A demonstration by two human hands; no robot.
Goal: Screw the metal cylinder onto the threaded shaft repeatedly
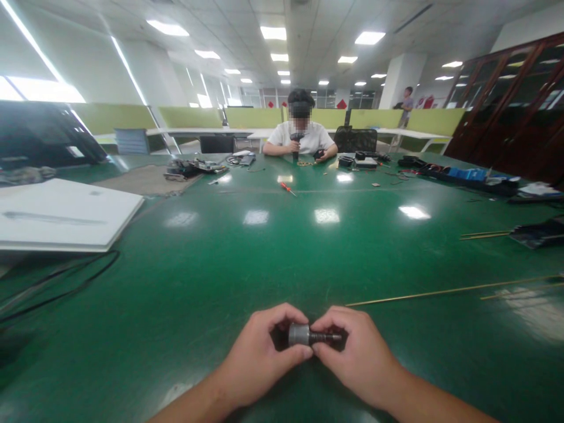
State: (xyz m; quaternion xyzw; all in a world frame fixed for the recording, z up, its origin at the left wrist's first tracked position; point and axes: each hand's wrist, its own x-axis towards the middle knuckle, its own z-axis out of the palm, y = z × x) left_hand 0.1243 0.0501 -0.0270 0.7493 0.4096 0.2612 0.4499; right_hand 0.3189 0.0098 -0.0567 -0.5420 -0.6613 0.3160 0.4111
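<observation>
A small metal cylindrical part point(308, 335), with a grey collar on its left and a darker threaded-looking end on its right, is held low over the green table point(273, 258) near its front edge. My left hand point(259, 352) is closed on the grey collar end. My right hand point(356, 355) is closed on the darker end. Both sets of fingers curl round the part and hide its underside.
A person sits across the table point(301, 138) holding a dark object. A red-handled screwdriver point(287, 188) lies mid-table. A white flat panel point(61, 214) and black cables point(57, 282) lie at the left. Thin brass rods point(440, 291) lie at the right, with tools and boxes point(462, 174) beyond.
</observation>
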